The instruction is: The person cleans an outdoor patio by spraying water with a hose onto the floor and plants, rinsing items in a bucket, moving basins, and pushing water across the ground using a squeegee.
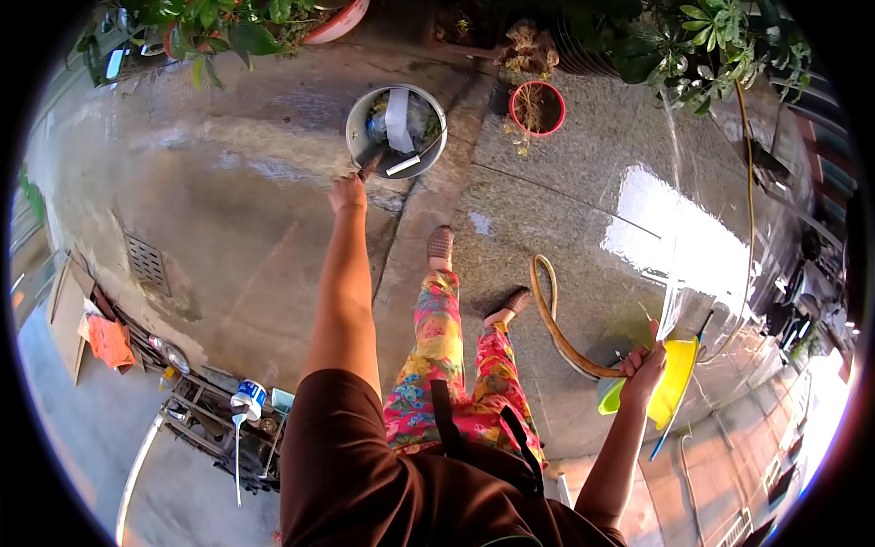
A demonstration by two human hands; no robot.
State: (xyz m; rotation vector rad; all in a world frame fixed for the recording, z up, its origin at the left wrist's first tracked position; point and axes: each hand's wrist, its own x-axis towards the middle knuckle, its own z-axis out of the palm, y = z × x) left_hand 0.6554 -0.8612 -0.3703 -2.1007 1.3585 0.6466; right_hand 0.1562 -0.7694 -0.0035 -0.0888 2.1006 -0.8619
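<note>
On wet paving (255, 237), a hose (548, 314) and a grey bucket (355, 137) are handled well apart.
The hose is gripped in the right hand (643, 365) beside a yellow basin (676, 383), its end apparently directed outward so that water (673, 292) is thrown across the paving. The bucket is set within arm's reach; at its rim the left hand (348, 193) appears closed around a brown handle (369, 168), perhaps for purchase, though what it belongs to cannot be told. On the blue-and-white container (248, 397), lettering is too small to be read.
</note>
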